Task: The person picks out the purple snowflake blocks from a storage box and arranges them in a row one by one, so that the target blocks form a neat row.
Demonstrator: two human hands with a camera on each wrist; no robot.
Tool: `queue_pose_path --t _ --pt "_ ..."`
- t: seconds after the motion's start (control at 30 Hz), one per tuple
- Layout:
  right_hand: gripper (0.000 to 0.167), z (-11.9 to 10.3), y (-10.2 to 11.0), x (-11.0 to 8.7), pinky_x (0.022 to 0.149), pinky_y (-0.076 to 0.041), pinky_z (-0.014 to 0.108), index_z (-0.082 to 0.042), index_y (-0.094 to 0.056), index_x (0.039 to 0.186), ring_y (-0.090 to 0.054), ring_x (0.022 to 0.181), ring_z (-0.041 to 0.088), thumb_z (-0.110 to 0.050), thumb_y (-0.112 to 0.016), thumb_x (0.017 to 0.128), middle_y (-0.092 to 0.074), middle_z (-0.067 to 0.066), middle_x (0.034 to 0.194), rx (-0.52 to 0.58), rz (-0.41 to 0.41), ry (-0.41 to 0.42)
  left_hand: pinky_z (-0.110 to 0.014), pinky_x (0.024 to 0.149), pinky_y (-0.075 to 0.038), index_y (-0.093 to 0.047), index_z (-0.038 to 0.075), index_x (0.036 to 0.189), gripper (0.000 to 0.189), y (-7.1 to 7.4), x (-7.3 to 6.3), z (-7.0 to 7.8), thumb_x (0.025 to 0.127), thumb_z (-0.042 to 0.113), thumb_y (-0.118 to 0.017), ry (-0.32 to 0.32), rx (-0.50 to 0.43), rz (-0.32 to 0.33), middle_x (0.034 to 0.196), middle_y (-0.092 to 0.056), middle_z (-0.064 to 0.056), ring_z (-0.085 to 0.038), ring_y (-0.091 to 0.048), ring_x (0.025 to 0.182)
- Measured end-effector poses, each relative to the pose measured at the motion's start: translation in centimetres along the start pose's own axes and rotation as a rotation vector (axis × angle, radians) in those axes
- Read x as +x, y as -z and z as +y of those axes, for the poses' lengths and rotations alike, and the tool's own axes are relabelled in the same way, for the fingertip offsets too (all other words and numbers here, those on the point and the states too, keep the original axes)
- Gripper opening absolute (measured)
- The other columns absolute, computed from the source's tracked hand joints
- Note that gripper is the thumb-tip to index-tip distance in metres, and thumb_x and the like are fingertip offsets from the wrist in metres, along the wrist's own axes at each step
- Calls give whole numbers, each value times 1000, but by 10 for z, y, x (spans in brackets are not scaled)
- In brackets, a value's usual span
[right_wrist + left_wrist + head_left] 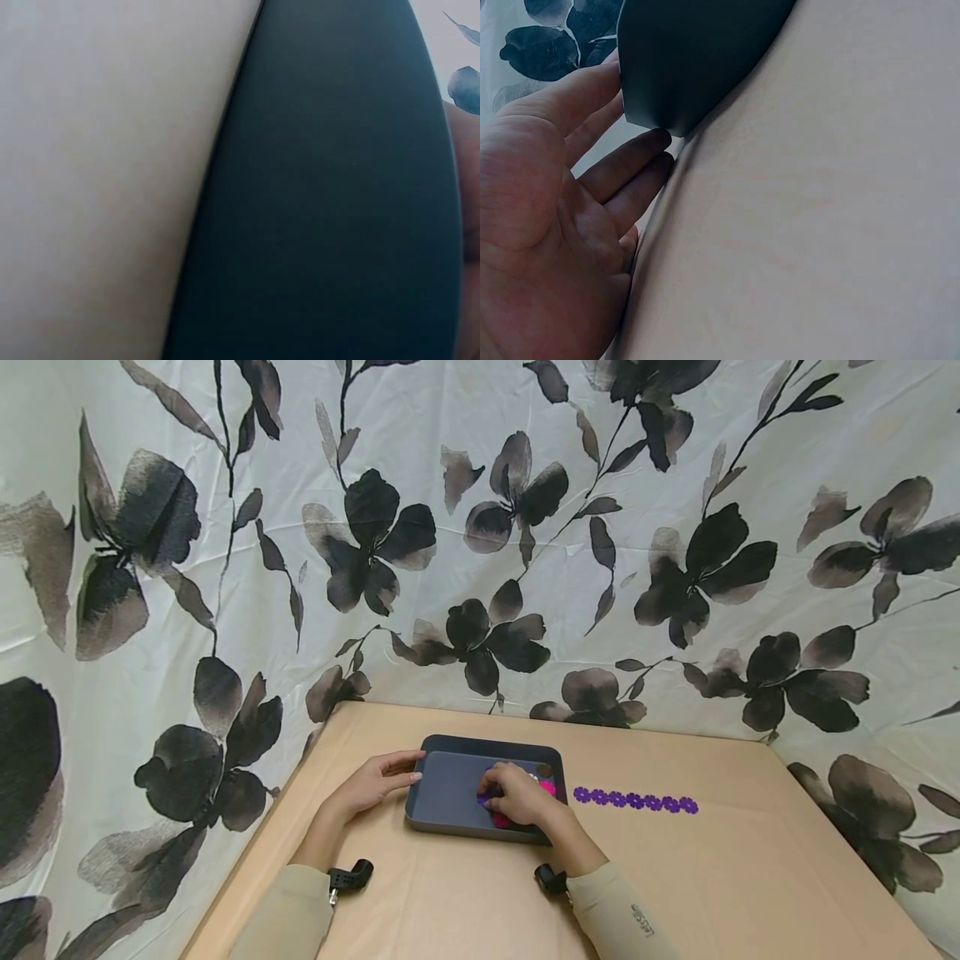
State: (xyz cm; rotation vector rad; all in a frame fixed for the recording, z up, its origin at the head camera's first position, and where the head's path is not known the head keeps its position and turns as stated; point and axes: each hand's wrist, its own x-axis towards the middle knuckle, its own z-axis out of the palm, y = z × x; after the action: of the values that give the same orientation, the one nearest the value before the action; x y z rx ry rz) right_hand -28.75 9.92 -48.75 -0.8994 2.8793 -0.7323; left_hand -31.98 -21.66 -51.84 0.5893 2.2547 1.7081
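A dark grey tray (448, 789) sits on the table. My left hand (378, 782) is at its left end, fingers extended and the tips at the rim; in the left wrist view, the fingers (634, 169) reach the tray's corner (697, 60). Over the tray's right half, my right hand (517, 793) has its fingers bent downward, with a purple flower-shaped piece (483, 796) showing between thumb and fingertips. Beside this hand lie a bright pink piece (548, 787), a red piece (501, 820) and a brown round piece (544, 769). The right wrist view mostly shows the tray's outer wall (322, 187).
Right of the tray, a straight row of several purple flower-shaped pieces (635, 801) lies on the tan table (712, 877). A white cloth (585, 585) with dark printed flowers hangs behind the table. Both wrists wear black camera bands.
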Motion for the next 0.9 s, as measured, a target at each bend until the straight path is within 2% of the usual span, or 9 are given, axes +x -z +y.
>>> queue_pose_path --t 0.1,0.3,0.6,0.8,0.9 --pt "12 1 0 0 88 -52 40 -13 -76 100 -58 95 17 -7 -80 90 -67 0 99 12 -3 -4 -42 120 -41 -53 8 152 61 1 0 0 99 30 -74 -1 11 -1 159 -51 -11 -30 -45 149" --pt "11 2 0 0 79 -51 30 -12 -76 96 -56 87 13 -5 -81 89 -63 0 95 57 13 -10 -32 116 -46 -53 9 152 61 2 0 0 99 31 -73 0 20 -4 159 -50 -13 -32 -46 149" --pt "13 0 2 0 70 -49 24 -10 -76 89 -58 79 12 -3 -86 84 -64 1 90 113 51 16 -44 119 -42 -52 8 153 63 2 1 0 99 32 -73 -5 10 -11 159 -50 -13 -32 -45 149" --pt "12 0 3 1 68 -53 20 -11 -78 87 -60 74 3 -7 -89 82 -69 -1 87 131 48 40 -44 119 -42 -52 8 153 63 2 1 1 99 32 -73 -4 5 -10 159 -50 -12 -31 -46 149" --pt "11 0 5 -1 68 -53 20 -10 -80 89 -60 74 3 -9 -89 82 -71 0 89 142 35 44 -44 119 -42 -53 8 153 63 2 1 0 99 31 -73 -4 4 -10 159 -50 -12 -31 -46 149"
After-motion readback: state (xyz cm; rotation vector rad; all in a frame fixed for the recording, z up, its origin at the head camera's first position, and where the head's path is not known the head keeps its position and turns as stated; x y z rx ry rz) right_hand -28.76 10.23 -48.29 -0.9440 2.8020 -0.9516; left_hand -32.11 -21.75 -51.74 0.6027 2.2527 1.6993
